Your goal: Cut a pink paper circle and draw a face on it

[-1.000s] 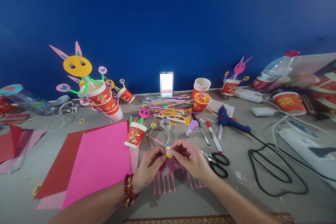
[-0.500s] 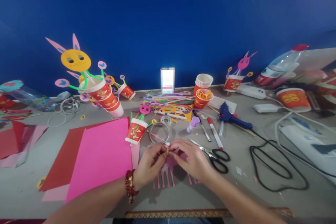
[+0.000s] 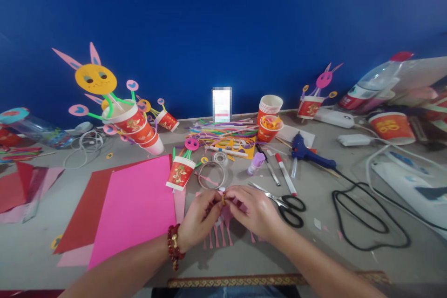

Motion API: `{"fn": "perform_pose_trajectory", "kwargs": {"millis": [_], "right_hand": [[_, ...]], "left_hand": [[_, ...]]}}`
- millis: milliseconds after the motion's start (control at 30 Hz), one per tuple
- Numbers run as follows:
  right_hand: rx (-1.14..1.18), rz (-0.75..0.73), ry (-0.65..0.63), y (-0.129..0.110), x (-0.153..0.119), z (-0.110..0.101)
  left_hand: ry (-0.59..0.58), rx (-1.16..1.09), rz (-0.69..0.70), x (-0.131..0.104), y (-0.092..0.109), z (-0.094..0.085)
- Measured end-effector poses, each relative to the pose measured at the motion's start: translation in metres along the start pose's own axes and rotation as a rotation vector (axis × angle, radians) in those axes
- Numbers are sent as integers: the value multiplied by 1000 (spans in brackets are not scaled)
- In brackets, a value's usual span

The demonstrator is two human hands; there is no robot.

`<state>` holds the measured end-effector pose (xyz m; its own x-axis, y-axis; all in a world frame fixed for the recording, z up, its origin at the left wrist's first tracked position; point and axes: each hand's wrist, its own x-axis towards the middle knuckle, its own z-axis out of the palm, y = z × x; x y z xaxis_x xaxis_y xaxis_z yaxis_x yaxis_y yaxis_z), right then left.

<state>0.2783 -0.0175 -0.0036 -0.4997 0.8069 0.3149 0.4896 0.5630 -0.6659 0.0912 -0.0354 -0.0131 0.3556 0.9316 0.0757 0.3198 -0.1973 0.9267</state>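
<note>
My left hand and my right hand meet at the middle front of the table, fingertips pinched together. Between them is a small yellow piece, perhaps paper; its exact shape is mostly covered by my fingers. Beneath both hands lies pink paper cut into fringe-like strips, partly hidden. Just beyond my fingers rests a roll of clear tape. Black-handled scissors lie beside my right hand, blades pointing toward the far left.
Pink sheets lie on the left. Decorated paper cups stand behind, near a pile of pipe cleaners. To the right are a purple glue stick, markers, a blue glue gun and its looped black cord.
The view has shifted very slightly. Both hands stay in nearly the same place, still pinching the yellow piece.
</note>
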Motion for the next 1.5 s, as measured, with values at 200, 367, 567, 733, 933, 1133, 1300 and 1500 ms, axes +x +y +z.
{"fn": "perform_pose_trajectory", "kwargs": {"millis": [200,367,567,733,933,1133,1300,1500], "right_hand": [[14,14,8,-1,0,-1],[27,28,-5,1,0,-1],[-7,7,6,0,1,-1],[-27,-1,15,0,1,-1],[-10,10,5,-2,2,-3],[-15,30,3,-1,1,-1],[-17,40,-3,1,0,1],[-22,46,-1,2,0,2]], "left_hand": [[-4,-52,-32,0,-3,1],[-10,-75,-34,0,-3,1],[-7,-70,-30,0,-1,0],[-9,-58,-19,0,-3,1],[-8,-42,-10,1,-1,0],[-8,-40,3,1,-1,0],[-14,-23,12,0,-1,0],[-12,9,17,0,-1,0]]}}
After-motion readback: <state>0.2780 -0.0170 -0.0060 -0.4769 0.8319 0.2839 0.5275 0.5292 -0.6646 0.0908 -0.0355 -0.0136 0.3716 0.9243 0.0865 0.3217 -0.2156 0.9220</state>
